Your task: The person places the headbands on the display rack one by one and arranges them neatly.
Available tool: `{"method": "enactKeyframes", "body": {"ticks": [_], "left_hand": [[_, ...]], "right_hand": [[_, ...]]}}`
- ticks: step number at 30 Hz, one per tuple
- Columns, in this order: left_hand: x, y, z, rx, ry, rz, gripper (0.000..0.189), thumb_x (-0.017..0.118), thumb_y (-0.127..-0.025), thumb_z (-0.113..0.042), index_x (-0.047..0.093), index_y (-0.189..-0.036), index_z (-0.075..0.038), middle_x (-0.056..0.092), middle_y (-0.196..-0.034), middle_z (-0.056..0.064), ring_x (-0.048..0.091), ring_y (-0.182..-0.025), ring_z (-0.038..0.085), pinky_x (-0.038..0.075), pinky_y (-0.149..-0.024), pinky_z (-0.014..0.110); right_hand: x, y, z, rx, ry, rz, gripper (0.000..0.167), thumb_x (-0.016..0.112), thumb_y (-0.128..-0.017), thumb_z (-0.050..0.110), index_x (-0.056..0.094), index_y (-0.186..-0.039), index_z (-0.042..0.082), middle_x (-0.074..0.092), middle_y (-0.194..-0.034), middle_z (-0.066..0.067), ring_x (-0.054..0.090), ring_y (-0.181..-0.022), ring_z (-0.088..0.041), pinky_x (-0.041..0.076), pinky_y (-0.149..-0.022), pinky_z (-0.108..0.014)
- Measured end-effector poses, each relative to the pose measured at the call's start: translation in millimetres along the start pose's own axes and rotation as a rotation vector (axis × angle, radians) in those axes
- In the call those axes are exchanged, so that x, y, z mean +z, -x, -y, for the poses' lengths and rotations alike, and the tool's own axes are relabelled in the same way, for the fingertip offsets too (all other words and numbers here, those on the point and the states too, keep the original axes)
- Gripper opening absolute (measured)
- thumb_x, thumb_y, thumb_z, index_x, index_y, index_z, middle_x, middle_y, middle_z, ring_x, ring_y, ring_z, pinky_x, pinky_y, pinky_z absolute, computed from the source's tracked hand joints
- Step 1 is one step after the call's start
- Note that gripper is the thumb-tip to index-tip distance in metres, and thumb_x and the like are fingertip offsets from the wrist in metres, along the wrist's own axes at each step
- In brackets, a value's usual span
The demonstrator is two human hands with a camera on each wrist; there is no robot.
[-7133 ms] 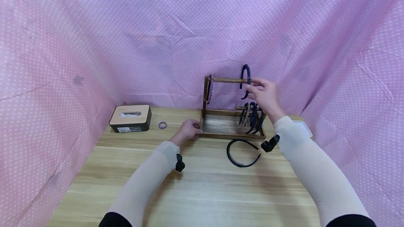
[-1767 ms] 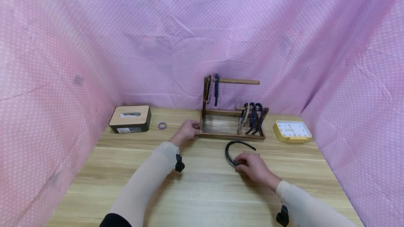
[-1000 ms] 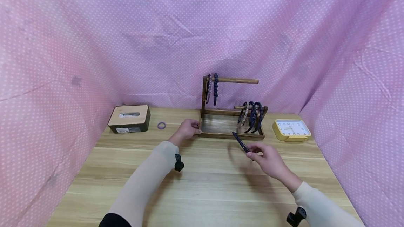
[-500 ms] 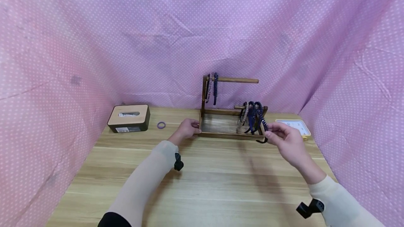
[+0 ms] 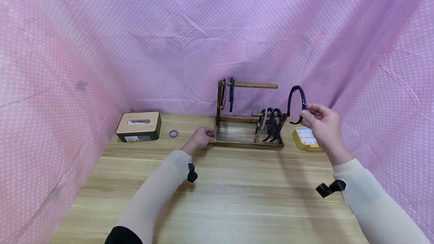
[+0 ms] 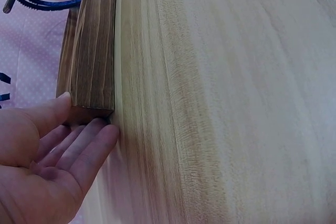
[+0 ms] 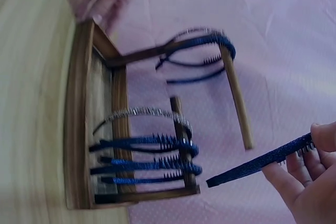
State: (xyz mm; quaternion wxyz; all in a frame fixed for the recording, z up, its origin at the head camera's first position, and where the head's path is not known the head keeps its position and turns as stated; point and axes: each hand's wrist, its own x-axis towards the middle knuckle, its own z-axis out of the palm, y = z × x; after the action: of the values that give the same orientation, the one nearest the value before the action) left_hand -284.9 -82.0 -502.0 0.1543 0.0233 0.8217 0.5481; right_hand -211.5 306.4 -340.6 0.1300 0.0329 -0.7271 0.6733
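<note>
In the head view, my right hand pinches a dark blue toothed headband in the air, right of the wooden headband rack. Seen from the right wrist, that held headband points toward the rack, apart from both bars. On the upper bar hang a pinkish glittery headband and a dark blue one. Several more headbands hang on the lower bar. My left hand holds the rack's left end; in the left wrist view, thumb and fingers touch the wooden tray corner.
A yellow alarm clock stands right of the rack, partly hidden by my right hand. A purple ring-shaped band lies left of my left hand, beside a tissue box. Pink dotted cloth surrounds the wood-grain table.
Earlier, my right hand put a blue headband on the upper bar. It then picked another off the table and raised it to the rack's right. My left hand has stayed put.
</note>
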Motion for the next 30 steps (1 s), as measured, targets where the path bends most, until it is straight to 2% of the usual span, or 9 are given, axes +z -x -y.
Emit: {"method": "enactKeyframes", "body": {"ticks": [3,8,12,15,17,24,30], "left_hand": [[-0.4,0.2,-0.7,0.0,-0.008,0.0,0.05,0.07,-0.093,0.004,0.054,-0.141,0.008,0.063,-0.129,0.025,0.066,-0.114,0.035,0.063,-0.085,0.041],[0.1,0.7,-1.0,-0.014,-0.001,0.002,0.052,0.07,-0.093,0.004,0.054,-0.142,0.007,0.063,-0.131,0.026,0.067,-0.113,0.036,0.064,-0.083,0.042],[1.0,-0.2,-0.2,-0.016,-0.005,0.004,0.051,0.07,-0.094,0.003,0.054,-0.143,0.007,0.063,-0.132,0.026,0.068,-0.112,0.035,0.064,-0.082,0.041],[1.1,-0.7,-0.8,-0.01,-0.015,0.0,0.051,0.069,-0.094,0.003,0.054,-0.142,0.007,0.063,-0.131,0.025,0.067,-0.113,0.035,0.064,-0.082,0.041],[1.0,-0.5,-1.7,-0.01,-0.016,0.0,0.05,0.069,-0.094,0.003,0.054,-0.142,0.007,0.063,-0.131,0.025,0.066,-0.114,0.036,0.064,-0.083,0.041],[0.4,-0.7,-1.7,-0.009,-0.029,0.006,0.05,0.069,-0.095,0.003,0.054,-0.142,0.007,0.063,-0.132,0.025,0.066,-0.115,0.036,0.064,-0.084,0.041],[0.5,-1.3,-1.5,-0.011,-0.016,0.007,0.051,0.069,-0.094,0.004,0.054,-0.142,0.007,0.063,-0.131,0.025,0.067,-0.115,0.035,0.064,-0.083,0.04]], "right_hand": [[-1.2,-16.3,-2.7,0.018,-0.043,-0.034,0.017,0.07,-0.095,-0.001,0.063,-0.111,-0.003,0.068,-0.095,0.001,0.071,-0.083,-0.005,0.061,-0.077,-0.023],[0.8,-40.0,-9.2,0.024,-0.044,-0.074,0.025,0.068,-0.097,0.001,0.062,-0.119,-0.008,0.066,-0.099,0.001,0.07,-0.085,-0.004,0.061,-0.078,-0.023],[7.3,-54.5,-14.4,0.043,-0.111,-0.087,0.02,0.066,-0.096,-0.003,0.064,-0.116,-0.006,0.064,-0.096,0.0,0.069,-0.082,-0.006,0.061,-0.077,-0.024],[14.6,-63.0,-17.3,0.055,-0.121,-0.104,0.016,0.066,-0.097,-0.003,0.065,-0.112,-0.002,0.063,-0.094,-0.001,0.068,-0.08,-0.006,0.062,-0.076,-0.024],[20.5,-67.1,-18.4,0.055,-0.099,-0.113,0.015,0.066,-0.097,-0.002,0.065,-0.112,-0.002,0.062,-0.094,-0.001,0.067,-0.08,-0.006,0.062,-0.076,-0.023],[44.6,-73.0,-20.8,0.062,-0.059,-0.082,0.028,0.065,-0.099,0.002,0.061,-0.124,-0.01,0.062,-0.096,0.0,0.066,-0.084,-0.007,0.061,-0.077,-0.022],[67.1,-72.9,-22.7,0.06,0.03,-0.054,0.036,0.068,-0.098,0.007,0.06,-0.128,-0.012,0.062,-0.098,0.001,0.064,-0.085,-0.008,0.062,-0.077,-0.021]]}}
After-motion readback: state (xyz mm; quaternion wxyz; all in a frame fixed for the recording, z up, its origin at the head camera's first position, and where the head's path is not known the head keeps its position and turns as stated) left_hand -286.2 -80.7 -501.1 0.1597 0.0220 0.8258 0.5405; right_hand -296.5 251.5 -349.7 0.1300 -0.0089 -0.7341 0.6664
